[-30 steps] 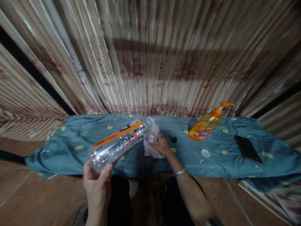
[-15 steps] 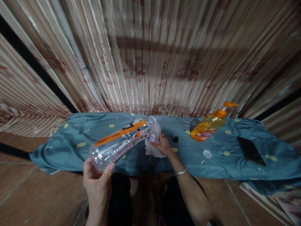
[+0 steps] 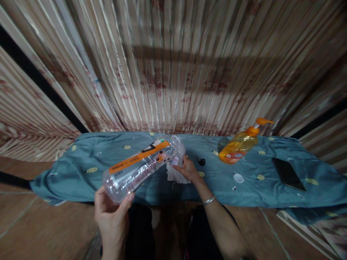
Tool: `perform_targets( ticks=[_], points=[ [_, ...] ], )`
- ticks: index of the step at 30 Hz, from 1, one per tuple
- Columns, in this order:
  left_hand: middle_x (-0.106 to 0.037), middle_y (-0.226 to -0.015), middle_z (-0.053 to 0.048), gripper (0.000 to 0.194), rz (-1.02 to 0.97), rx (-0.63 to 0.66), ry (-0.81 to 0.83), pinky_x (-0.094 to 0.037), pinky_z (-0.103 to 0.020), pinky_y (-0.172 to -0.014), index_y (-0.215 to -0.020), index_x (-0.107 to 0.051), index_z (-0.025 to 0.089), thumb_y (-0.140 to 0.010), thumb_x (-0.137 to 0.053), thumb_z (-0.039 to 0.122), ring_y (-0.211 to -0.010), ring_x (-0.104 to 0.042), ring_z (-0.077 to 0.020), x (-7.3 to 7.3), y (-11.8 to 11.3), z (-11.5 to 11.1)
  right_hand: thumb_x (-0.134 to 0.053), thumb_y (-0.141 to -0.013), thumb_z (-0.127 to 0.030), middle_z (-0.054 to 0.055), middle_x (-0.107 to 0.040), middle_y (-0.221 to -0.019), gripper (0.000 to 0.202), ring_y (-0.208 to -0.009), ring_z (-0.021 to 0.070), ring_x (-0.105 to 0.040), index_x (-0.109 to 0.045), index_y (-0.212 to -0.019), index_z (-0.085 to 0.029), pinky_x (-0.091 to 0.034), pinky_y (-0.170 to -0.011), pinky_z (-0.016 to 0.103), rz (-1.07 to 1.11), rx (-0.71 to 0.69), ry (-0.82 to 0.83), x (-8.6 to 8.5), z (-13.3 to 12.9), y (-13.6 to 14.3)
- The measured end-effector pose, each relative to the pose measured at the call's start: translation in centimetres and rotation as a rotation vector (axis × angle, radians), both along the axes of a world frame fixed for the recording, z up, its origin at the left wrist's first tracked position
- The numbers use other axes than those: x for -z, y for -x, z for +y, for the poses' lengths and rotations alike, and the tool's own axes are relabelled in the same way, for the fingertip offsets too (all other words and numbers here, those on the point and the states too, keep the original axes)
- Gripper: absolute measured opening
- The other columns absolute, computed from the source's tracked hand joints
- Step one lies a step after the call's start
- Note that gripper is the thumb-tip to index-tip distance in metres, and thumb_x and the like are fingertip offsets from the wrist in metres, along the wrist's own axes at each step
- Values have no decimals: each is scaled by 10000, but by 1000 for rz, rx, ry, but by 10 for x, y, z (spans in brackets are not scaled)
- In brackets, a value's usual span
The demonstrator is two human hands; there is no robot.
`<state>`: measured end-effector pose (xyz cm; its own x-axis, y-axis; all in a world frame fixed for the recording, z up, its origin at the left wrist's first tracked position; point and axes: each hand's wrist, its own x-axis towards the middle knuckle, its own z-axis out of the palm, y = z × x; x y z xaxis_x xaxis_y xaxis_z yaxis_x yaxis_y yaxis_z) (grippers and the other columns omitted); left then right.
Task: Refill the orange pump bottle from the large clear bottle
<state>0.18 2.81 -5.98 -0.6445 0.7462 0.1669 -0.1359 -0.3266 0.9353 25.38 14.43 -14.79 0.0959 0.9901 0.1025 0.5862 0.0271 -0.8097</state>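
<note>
My left hand (image 3: 114, 213) grips the base of a large clear plastic bottle (image 3: 138, 168) with an orange label. The bottle is tilted, its neck up and to the right, at the mouth of a smaller clear container (image 3: 179, 150). Around that small container my right hand (image 3: 188, 169) is closed, a silver bracelet on its wrist. Under the container lies a white scalloped paper or cloth (image 3: 175, 176). Whether any liquid passes between the two vessels cannot be made out.
On the blue cloth-covered surface (image 3: 81, 184) are a small black cap (image 3: 201, 161), an orange pump bottle (image 3: 238, 146), a white disc (image 3: 239, 178) and a dark phone (image 3: 288, 174). A striped curtain (image 3: 173, 72) hangs behind; black poles slant at both sides.
The view has shifted slightly. Both hands keep their holds, and the large bottle stays tilted against the small container almost as before.
</note>
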Motion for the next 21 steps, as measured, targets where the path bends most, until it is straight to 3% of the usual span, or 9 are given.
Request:
perform_targets(
  ticks=[10,21],
  points=[
    [-723,-898,27,679,-63,-29,-5,-562,-216,-723,-957,-674,194,-361,-1000,206,-792,-668,-132,-8,-4,0,-852,-780,-328,58,-779,-1094,508,-998,270,-765,-614,-1218,-233,-593,-882,376,0,-15,9,-1,-2,-1],
    [-727,-930,13,681,-61,-2,-2,-551,-222,-779,-970,-675,181,-379,-1014,204,-844,-660,-141,-5,-1,-5,-859,-775,-335,77,-785,-1074,548,-966,278,-763,-612,-1249,-214,-585,-852,374,-68,13,24,0,1,0]
  ],
)
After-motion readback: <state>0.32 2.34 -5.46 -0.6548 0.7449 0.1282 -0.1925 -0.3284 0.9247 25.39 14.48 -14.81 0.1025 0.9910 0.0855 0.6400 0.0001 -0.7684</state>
